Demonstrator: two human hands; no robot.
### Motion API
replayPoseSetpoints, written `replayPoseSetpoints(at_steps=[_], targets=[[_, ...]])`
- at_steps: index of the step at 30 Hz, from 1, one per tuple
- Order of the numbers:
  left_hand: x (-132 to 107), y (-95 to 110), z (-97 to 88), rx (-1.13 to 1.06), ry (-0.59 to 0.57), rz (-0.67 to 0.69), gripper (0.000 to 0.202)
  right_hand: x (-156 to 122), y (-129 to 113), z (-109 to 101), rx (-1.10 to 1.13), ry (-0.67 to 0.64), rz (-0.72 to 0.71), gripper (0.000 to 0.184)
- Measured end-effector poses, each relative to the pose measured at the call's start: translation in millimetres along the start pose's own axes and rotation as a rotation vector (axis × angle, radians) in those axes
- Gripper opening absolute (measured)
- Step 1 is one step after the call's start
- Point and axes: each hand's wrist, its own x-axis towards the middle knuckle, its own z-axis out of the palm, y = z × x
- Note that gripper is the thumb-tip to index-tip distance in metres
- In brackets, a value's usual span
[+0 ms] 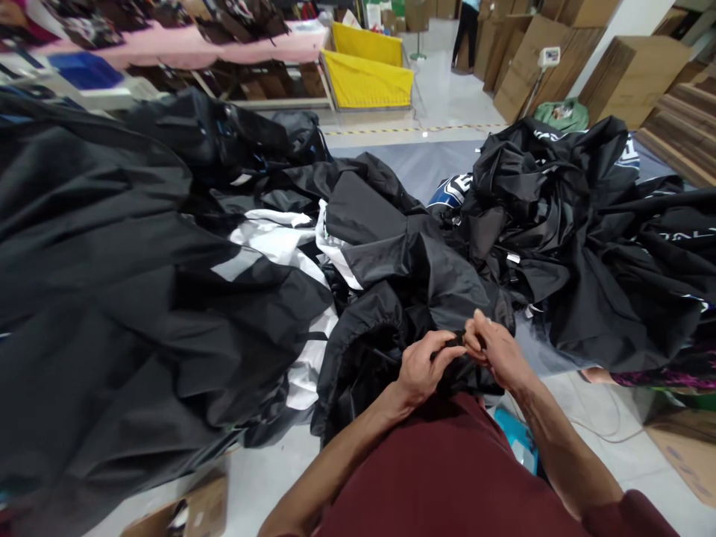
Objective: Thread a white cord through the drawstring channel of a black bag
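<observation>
Close in front of my body, my left hand (421, 367) pinches a small black piece (456, 340) between thumb and fingers. My right hand (495, 349) is closed at the other end of that piece, its fingers curled and thumb up. What kind of piece it is I cannot make out. Just left of my hands lies a black fabric cover (363, 317) with a gathered, rounded opening. More of the black fabric (436, 268) spreads beyond my hands, with white cloth (277, 237) showing among its folds.
A large heap of black fabric (112, 298) fills the left side. Another black heap (537, 194) with white lettering lies right. Farther back stand a yellow cart (366, 78), a pink-covered table (151, 46), cardboard boxes (632, 74) and a person (467, 30). An open carton (204, 507) sits below left.
</observation>
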Motion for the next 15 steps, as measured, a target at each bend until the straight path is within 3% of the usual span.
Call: replayPoseSetpoints(at_steps=[6, 10, 13, 15], targets=[[-1.9, -8.4, -2.7, -0.067, 0.018, -0.097, 0.038, -3.3, -5.1, -30.8, 0.028, 0.212, 0.038, 0.07], [-4.7, -10.9, -0.7, -0.105, 0.009, -0.143, 0.036, -7.3, 6.7, -47.4, -0.123, 0.31, -0.003, 0.066], [-6.6, -10.3, -9.0, -0.048, 0.004, -0.049, 0.046, -9.3, 26.5, -66.7, -0.388, 0.5, -0.088, 0.063], [-8.7, -12.6, -26.6, 0.095, 0.053, 0.083, 0.056, -10.6, 44.7, -84.3, -0.574, 0.654, -0.085, 0.07]])
